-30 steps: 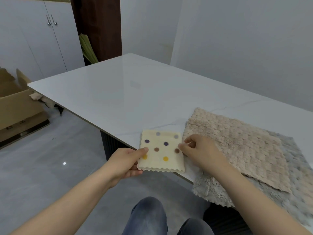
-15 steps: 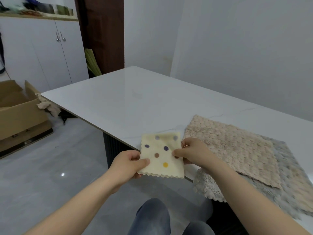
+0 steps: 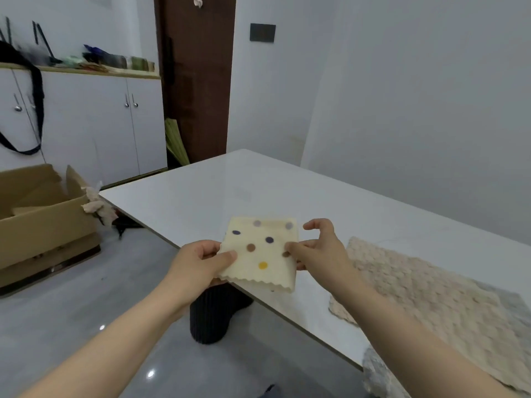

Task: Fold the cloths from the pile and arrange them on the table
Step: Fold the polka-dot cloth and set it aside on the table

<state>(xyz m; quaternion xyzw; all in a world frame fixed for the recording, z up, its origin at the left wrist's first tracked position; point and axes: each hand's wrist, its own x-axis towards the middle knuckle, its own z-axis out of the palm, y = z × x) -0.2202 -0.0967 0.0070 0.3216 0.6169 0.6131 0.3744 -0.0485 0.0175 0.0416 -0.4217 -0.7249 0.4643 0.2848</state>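
A small folded cream cloth with coloured dots (image 3: pixel 263 251) is held flat just above the near edge of the white table (image 3: pixel 258 191). My left hand (image 3: pixel 198 262) pinches its left edge, thumb on top. My right hand (image 3: pixel 319 248) pinches its right edge with thumb and fingers, the index finger raised. The pile lies to the right on the table: a beige textured cloth (image 3: pixel 425 300) on top of a grey fluffy cloth (image 3: pixel 379 374), which hangs over the table edge.
A dark ribbed table leg (image 3: pixel 212 314) stands under the near edge. An open cardboard box (image 3: pixel 43 222) sits on the floor at left, with a crumpled rag (image 3: pixel 99 206) beside it. White cabinets (image 3: pixel 115 124) line the far wall.
Both hands have lifted the dotted cloth off the table edge and carried it forward and left, away from the pile. My head has tilted up, showing more of the room.
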